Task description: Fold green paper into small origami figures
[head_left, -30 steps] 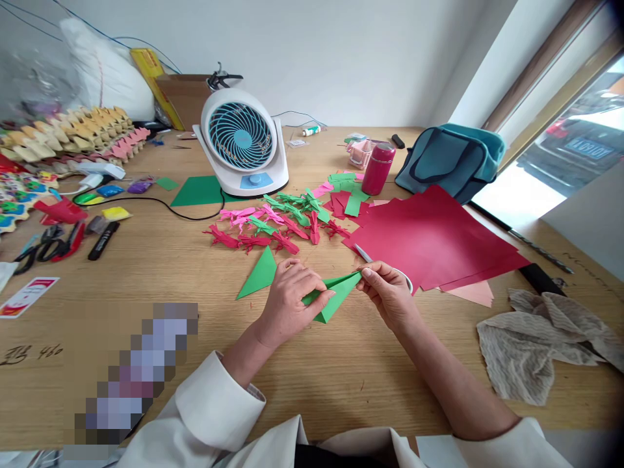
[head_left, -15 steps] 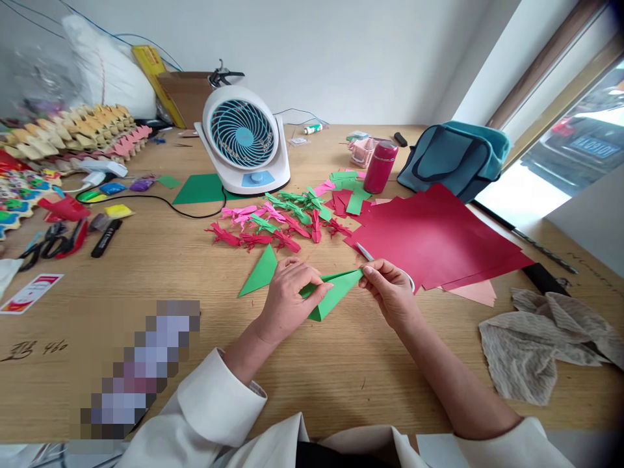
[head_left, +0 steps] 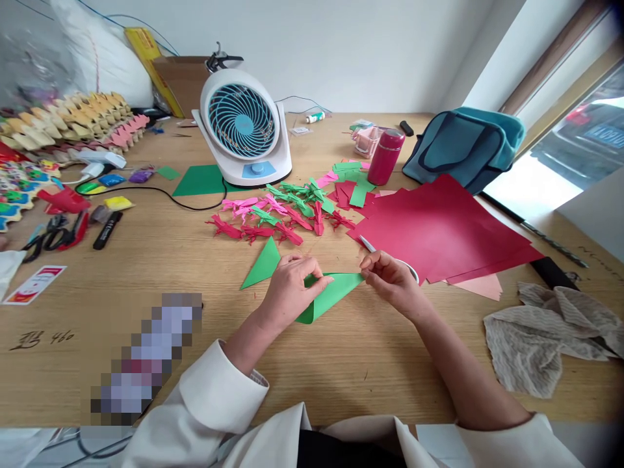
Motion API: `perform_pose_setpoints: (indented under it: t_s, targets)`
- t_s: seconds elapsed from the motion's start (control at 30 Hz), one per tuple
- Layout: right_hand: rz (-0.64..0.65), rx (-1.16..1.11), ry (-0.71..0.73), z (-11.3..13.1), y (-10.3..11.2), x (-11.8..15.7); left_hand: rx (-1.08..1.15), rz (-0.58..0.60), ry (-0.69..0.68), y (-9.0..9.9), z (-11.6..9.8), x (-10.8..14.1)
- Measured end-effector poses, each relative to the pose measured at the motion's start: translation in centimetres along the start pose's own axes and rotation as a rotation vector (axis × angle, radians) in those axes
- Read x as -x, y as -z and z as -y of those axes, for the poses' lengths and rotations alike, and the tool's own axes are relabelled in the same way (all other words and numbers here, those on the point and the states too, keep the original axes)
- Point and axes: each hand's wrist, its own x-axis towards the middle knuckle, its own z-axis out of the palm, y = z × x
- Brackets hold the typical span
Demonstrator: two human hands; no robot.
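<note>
A folded sheet of green paper [head_left: 334,294] is held between my two hands just above the table. My left hand [head_left: 295,286] pinches its left part, thumb in front and fingers behind. At the sheet's right tip, my right hand [head_left: 390,283] pinches the corner between thumb and fingertips. Left of my left hand lies a green paper triangle [head_left: 262,263]. Scissors [head_left: 368,244] lie partly hidden behind my right hand. Beyond my hands are several small folded paper figures [head_left: 292,211] in red, green and pink.
Large red paper sheets [head_left: 439,234] lie at the right, before a blue bag [head_left: 463,146] and a red flask [head_left: 386,157]. A white fan [head_left: 244,127] stands at the back. Left are a black marker [head_left: 107,231] and more scissors [head_left: 56,237]. A crumpled cloth [head_left: 531,338] lies far right.
The green paper has tilted and its lower fold has shifted left, looking more rounded. Both hands keep their pinch. The camera view has shifted slightly.
</note>
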Motion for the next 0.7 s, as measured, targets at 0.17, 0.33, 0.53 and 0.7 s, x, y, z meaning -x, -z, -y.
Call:
perform_pose_setpoints:
  t_s: [0.17,0.33,0.53,0.7]
  targets:
    - [0.146,0.195,0.017,-0.2,0.86,0.14,0.001,0.089,0.04,0.16,-0.23,0.0]
    - [0.16,0.206,-0.011,-0.29,1.01,0.25,0.003,0.126,0.038,0.19,-0.24,-0.01]
    - [0.152,0.215,-0.036,-0.14,1.12,0.3,-0.003,0.114,0.017,0.1,-0.12,0.02]
    - [0.166,0.241,-0.032,0.01,1.18,0.31,-0.01,0.097,-0.015,0.12,-0.12,0.0]
